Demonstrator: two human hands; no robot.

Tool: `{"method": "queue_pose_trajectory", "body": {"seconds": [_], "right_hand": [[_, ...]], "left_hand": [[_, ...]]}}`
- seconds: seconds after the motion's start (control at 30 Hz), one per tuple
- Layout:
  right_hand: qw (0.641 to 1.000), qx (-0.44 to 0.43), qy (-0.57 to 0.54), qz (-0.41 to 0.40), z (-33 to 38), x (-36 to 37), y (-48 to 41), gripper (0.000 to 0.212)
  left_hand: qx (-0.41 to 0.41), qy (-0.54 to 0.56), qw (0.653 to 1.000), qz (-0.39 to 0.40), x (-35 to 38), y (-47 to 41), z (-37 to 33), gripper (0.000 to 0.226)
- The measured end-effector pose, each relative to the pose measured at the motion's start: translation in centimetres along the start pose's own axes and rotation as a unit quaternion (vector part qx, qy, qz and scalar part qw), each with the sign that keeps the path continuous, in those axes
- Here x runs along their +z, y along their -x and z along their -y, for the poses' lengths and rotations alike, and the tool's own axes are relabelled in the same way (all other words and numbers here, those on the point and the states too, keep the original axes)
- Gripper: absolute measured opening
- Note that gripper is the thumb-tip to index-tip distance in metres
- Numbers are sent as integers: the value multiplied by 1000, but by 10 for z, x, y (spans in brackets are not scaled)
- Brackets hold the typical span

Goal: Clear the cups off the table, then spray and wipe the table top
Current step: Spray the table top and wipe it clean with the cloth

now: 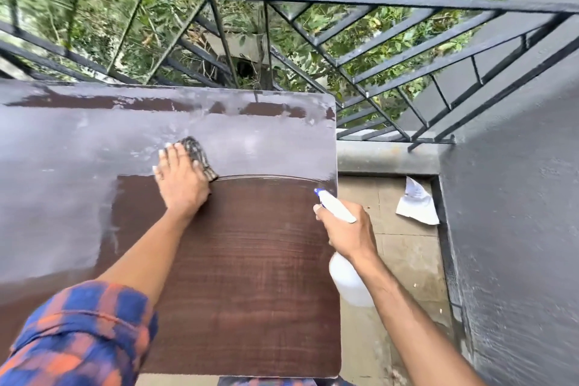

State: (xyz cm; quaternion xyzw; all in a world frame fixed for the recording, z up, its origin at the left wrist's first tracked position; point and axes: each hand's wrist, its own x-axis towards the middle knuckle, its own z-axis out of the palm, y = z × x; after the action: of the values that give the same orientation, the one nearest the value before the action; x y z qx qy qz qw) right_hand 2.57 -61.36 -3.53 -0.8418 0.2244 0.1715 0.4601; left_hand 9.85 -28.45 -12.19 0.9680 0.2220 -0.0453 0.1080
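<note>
The brown wooden table top (238,276) fills the middle of the head view. Its far part and left side look grey and filmy, while the near right part is dark brown. My left hand (180,178) presses flat on a checked cloth (199,153) at the border between the grey and brown areas. My right hand (344,229) grips the neck of a white spray bottle (347,279) with a blue nozzle, held just beyond the table's right edge. No cups are in view.
A black metal railing (313,0) runs behind the table, with green foliage beyond. A grey wall (517,197) stands at the right. A crumpled white paper (416,204) lies on the tiled floor (404,260) between table and wall.
</note>
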Motion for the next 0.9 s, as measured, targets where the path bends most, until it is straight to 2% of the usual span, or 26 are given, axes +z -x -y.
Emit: {"method": "queue_pose_trajectory", "body": {"seconds": [0.17, 0.37, 0.57, 0.7, 0.9], "right_hand": [[999, -12, 15, 28, 24, 32, 3, 53], [999, -17, 32, 40, 62, 68, 2, 45], [996, -28, 47, 69, 101, 101, -9, 47], [996, -27, 41, 74, 123, 122, -21, 48], [998, -3, 23, 65, 129, 119, -20, 46]], "left_hand": [[-42, 10, 999, -26, -16, -18, 72, 60], [-48, 48, 997, -41, -22, -62, 74, 60], [-5, 53, 997, -54, -26, -114, 59, 60], [55, 38, 996, -66, -27, -158, 50, 65], [104, 13, 994, -35, -26, -184, 14, 67]]}}
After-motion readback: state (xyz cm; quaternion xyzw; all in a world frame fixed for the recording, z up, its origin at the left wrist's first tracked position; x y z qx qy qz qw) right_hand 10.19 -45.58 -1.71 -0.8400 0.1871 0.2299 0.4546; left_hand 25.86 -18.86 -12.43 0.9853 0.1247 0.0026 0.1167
